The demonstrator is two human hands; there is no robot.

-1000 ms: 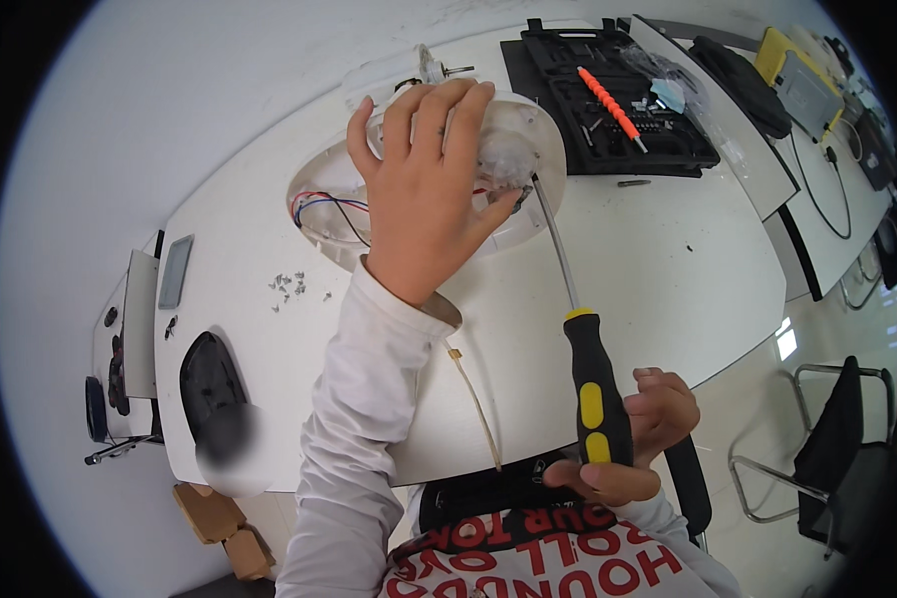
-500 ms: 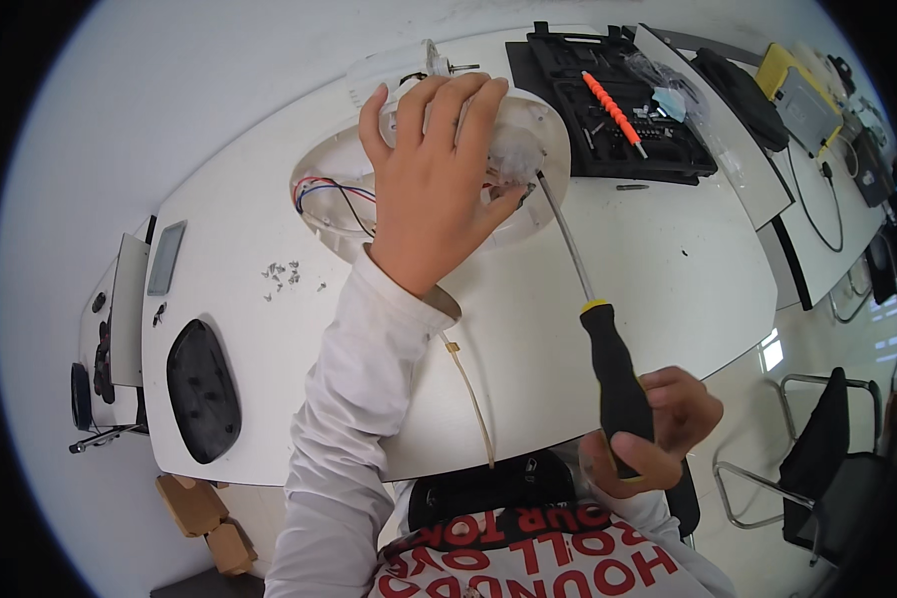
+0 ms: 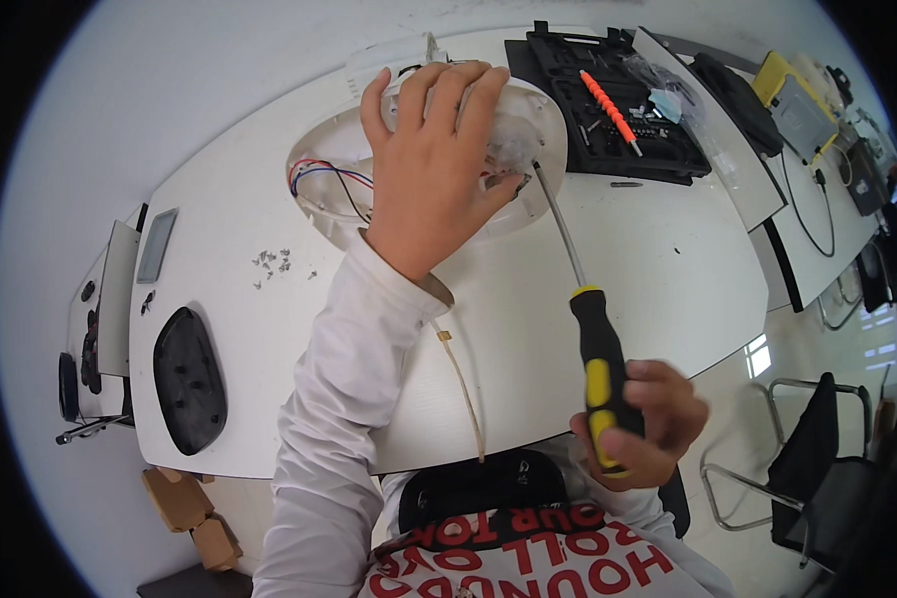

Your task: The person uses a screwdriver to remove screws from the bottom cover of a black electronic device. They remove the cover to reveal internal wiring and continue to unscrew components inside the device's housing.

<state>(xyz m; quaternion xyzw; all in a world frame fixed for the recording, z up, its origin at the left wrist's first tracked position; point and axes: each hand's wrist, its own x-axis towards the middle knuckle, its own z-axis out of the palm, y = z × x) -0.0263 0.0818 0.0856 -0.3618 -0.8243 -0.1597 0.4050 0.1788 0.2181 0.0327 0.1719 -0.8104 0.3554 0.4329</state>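
Bright, diffuse light | right hand (image 3: 663, 419) gripping screwdriver (image 3: 595, 324) looks slightly blurred | white glare on glossy floor (image 3: 757, 356) right of grip | tabletop (image 3: 528, 369) edge bows left of grip | black fisheye corners

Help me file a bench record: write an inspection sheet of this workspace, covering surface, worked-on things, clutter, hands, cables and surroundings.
Surface: white table, curved by the lens.
Worked-on things: white oval housing, interior exposed; black-and-yellow screwdriver, tip at the housing's right side.
Clutter: loose screws and black cover at left; open black tool case at upper right.
Hands: left hand spread over the housing, underside hidden; right hand gripping the screwdriver handle.
Cables: red, blue and black wires in the housing; beige cable near the front edge.
Surroundings: black chair at right; brown cardboard at lower left.
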